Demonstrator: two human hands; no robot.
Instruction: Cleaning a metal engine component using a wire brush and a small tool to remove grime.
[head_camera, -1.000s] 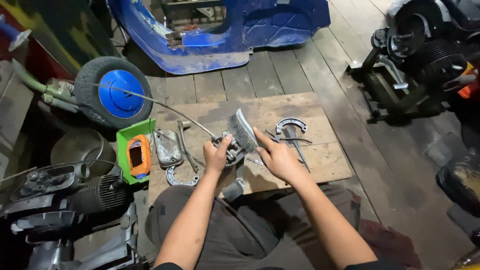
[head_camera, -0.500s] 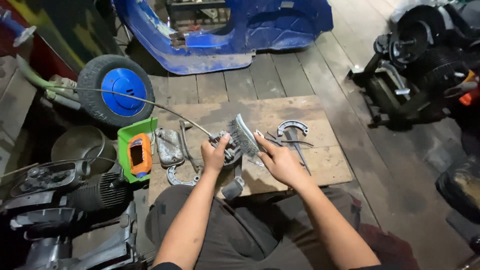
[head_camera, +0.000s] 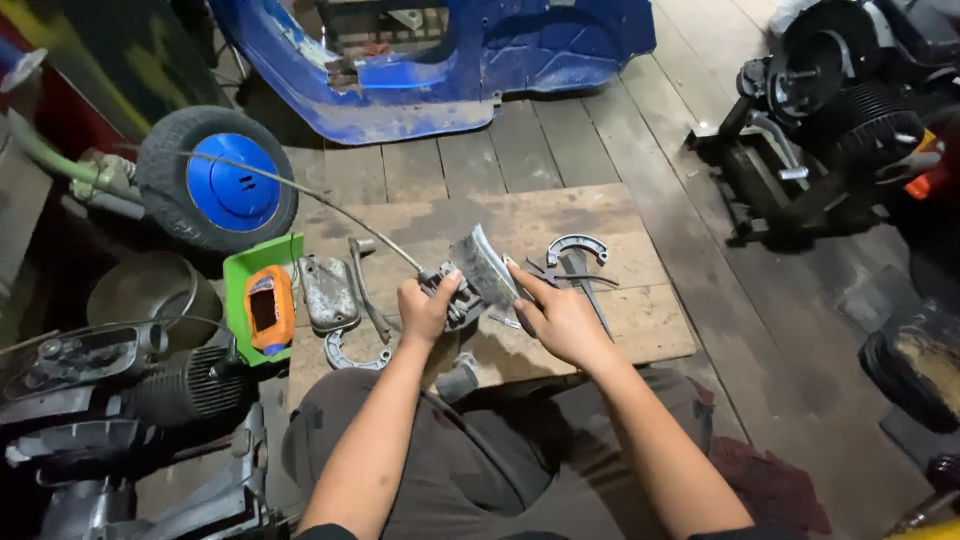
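My left hand (head_camera: 426, 311) is closed around a small grey metal part (head_camera: 456, 292) with a thin cable (head_camera: 300, 190) running off it toward the upper left. My right hand (head_camera: 556, 320) holds a flat grey metal plate (head_camera: 485, 266) tilted against that part, fingers along its edge. Both hands hover over a wooden board (head_camera: 640, 320) lying on the plank floor, above my lap.
On the board lie a curved brake shoe (head_camera: 576, 243), pliers (head_camera: 560, 275), a grey metal cover (head_camera: 326, 292) and another curved piece (head_camera: 352, 354). A green tray (head_camera: 240, 270) holds an orange item. A blue-hubbed wheel (head_camera: 218, 180), a blue scooter body (head_camera: 450, 60) and engines surround it.
The view has shifted slightly. My hands stay together on the part and plate, with the plate tilted a little more upright.
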